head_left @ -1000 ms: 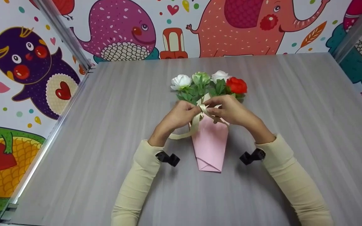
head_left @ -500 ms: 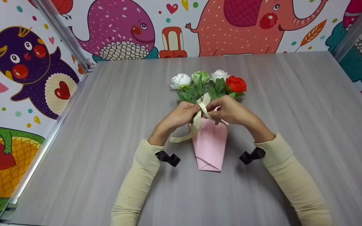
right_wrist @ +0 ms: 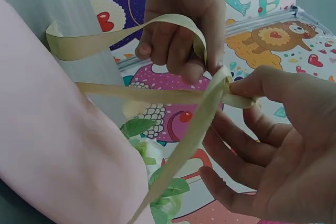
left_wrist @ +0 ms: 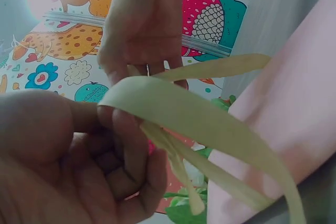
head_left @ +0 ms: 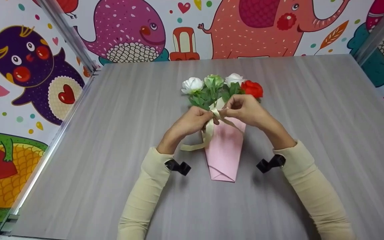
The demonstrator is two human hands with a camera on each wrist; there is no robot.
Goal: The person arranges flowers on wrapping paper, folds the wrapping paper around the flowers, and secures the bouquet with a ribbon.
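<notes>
A bouquet wrapped in pink paper [head_left: 225,151] lies in the middle of the table, its blooms pointing away from me. A cream ribbon [head_left: 208,131] crosses the upper front of the wrap, looped, with one tail hanging off to the left. Thumb and curled fingers of my left hand [head_left: 193,120] pinch the ribbon at its crossing; the left wrist view shows a wide band of ribbon [left_wrist: 184,106] over them. Just right of it, my right hand [head_left: 248,111] pinches a short piece of ribbon [right_wrist: 239,99] between thumb and index finger, its other fingers loosely bent.
Beyond the hands are a white flower [head_left: 192,85], a pale green flower [head_left: 214,81], another white flower [head_left: 234,79] and a red flower [head_left: 252,89], with green leaves. The grey table [head_left: 128,100] meets cartoon-printed walls [head_left: 255,33] at the back and sides.
My right hand has drawn slightly up and to the right, its fingertips now pinching ribbon beside the crossing. My left hand has stayed nearly still, holding the ribbon.
</notes>
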